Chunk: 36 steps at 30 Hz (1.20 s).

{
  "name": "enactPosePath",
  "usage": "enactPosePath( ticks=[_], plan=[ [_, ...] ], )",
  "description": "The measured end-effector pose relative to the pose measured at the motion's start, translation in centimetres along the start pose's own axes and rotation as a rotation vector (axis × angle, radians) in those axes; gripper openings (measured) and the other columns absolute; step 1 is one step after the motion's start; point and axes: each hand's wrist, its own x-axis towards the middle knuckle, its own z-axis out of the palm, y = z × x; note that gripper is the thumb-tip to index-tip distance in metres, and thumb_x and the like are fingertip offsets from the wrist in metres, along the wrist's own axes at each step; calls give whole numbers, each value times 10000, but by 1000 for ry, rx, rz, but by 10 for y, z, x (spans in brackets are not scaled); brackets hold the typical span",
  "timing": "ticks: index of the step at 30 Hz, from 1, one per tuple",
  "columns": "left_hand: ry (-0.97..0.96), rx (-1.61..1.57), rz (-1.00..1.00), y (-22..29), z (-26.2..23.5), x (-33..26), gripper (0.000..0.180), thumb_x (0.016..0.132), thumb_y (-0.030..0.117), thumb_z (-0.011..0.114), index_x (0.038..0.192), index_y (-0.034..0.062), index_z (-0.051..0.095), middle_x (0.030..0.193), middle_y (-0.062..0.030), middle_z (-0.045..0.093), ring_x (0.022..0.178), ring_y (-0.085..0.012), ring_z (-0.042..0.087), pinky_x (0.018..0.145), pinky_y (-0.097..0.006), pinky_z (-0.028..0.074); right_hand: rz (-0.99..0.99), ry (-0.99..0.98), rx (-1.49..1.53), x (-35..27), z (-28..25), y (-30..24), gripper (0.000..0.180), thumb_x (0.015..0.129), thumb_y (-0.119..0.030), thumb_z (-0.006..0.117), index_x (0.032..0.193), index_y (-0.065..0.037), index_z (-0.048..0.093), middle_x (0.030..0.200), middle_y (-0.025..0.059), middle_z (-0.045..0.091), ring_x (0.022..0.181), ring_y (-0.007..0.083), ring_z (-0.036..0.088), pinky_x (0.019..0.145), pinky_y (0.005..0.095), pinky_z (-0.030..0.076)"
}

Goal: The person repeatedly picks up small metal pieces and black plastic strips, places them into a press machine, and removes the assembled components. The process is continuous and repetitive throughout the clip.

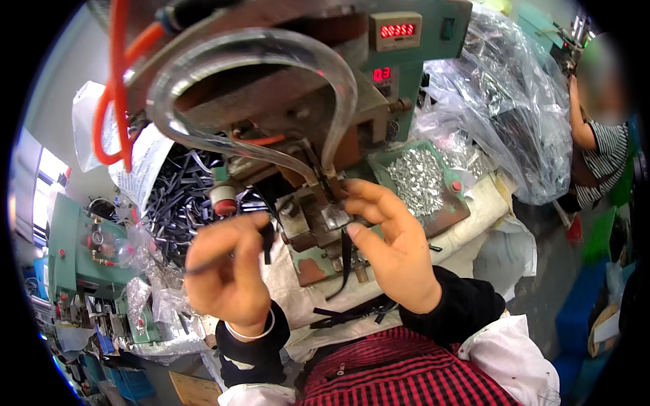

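Note:
My right hand (396, 254) is at the small press die (334, 218), its thumb and forefinger curled in close around the top of a narrow black strap (347, 260). The strap hangs down from the die, and its upper end is partly hidden by my fingers. To the left of the die is my left hand (233, 271), smeared by motion, with its fingers closed in a pinch. A second black strap (267, 245) shows at its fingertips. A clear hose (349, 95) curves down to the die.
Left of the press lies a heap of black straps (179, 196); on its right, a tray (447, 218) holds small silver metal pieces (413, 177). A red button (223, 205) stands near my left hand. Loose strap pieces (359, 311) lie in front. Another person (599, 155) is at far right.

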Motion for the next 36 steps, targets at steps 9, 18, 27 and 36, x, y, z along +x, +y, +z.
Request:
enactPosePath(
  ticks=[9,18,27,36],
  plan=[
    [-412,354,644,-9,53,-31,176,792,74,825,908,30,700,1014,-127,733,619,-144,621,529,-253,493,-350,327,-1487,22,-144,80,183,815,-117,751,975,-37,708,1211,211,642,1294,444,528,975,483,500],
    [-376,343,713,-24,41,-30,204,768,92,825,875,70,652,941,-96,711,560,-113,563,487,-245,420,-305,452,-960,35,-144,105,87,868,-84,711,923,-17,704,901,154,713,837,317,681,766,377,528],
    [-60,584,176,-30,-6,-98,191,802,-7,727,982,54,740,1063,-104,734,745,-225,655,643,-318,508,-319,449,-800,27,-148,108,129,1006,-82,633,1085,19,647,924,26,653,814,106,580,750,257,482],
    [-149,557,-343,-102,9,-108,184,691,38,807,867,41,752,909,-71,595,921,-296,551,810,-401,453,-236,329,-744,38,-125,92,217,966,-70,686,1154,27,730,1079,97,757,989,155,672,904,287,499]
  ],
)
